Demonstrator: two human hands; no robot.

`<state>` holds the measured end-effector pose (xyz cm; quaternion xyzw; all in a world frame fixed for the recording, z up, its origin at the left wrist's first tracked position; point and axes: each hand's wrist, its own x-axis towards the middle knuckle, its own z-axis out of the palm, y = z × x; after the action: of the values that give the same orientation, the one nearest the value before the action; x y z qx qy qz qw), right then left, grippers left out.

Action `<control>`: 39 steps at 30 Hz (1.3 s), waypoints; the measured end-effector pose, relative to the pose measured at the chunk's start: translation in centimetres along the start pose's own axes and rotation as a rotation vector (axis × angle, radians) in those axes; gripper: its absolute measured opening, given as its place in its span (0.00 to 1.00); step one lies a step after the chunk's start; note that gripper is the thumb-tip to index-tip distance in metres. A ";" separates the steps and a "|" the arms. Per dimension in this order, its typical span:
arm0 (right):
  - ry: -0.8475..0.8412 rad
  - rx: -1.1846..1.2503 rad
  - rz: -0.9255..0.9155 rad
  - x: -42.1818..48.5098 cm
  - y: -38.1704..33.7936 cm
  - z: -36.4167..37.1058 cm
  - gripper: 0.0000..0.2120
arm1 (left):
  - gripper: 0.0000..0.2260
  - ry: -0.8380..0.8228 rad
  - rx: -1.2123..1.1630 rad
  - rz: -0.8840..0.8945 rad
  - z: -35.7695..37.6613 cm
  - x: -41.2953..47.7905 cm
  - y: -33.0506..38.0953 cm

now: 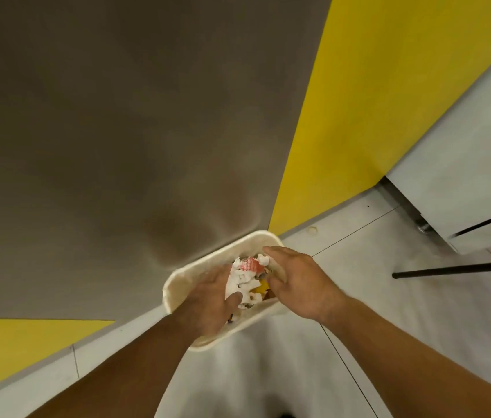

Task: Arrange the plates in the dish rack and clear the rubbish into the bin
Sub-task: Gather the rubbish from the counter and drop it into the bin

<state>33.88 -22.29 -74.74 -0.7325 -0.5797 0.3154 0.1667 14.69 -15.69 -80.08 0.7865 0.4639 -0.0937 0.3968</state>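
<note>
A red wrapper (249,263) carrying pale print is lying on top of the heap in the bin (174,285), toward its far rim. The print is too blurred to read, and no other writing is showing.

The bin is a cream, round-cornered tub. It is standing on the pale tiled floor (389,297), at the floor's far edge, with its far rim against the foot of the brown wall (117,146), just where a yellow panel (374,101) begins. It is holding crumpled white paper (245,282), the red wrapper and a yellow scrap (261,286) near the middle, with darker bits underneath that are too small to make out.

Both bare hands are reaching into the bin from the near side. The left hand (215,300) is gripping the crumpled white paper, its thumb lying across the wad over the near-left part of the bin. The right hand (301,282) is hanging over the right rim with its fingers curling down onto the rubbish; whether they are pinching anything I cannot tell.

Off to the right, black metal legs (455,269) are standing on the floor below a white cabinet (464,176).
</note>
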 end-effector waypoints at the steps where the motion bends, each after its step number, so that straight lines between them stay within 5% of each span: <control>1: 0.009 0.006 -0.004 -0.1 -0.2 -0.2 0.22 | 0.29 0.023 0.004 0.003 0.0 0.0 -0.2; 12: 0.039 0.060 0.018 -6.3 -9.8 -10.2 0.13 | 0.09 0.344 0.077 0.243 -13.9 -13.5 10.0; 25: 0.337 0.072 -0.236 -16.2 -32.8 -37.4 0.10 | 0.12 0.595 0.093 0.487 -38.6 -34.9 29.7; 39: 0.314 0.025 -0.388 -15.9 -42.5 -43.1 0.06 | 0.11 0.822 0.048 0.387 -46.7 -40.5 28.0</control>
<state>28.42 -20.68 -12.41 -0.6456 -0.6725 0.1667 0.3212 4.51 -16.17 -13.02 0.8396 0.4251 0.2916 0.1715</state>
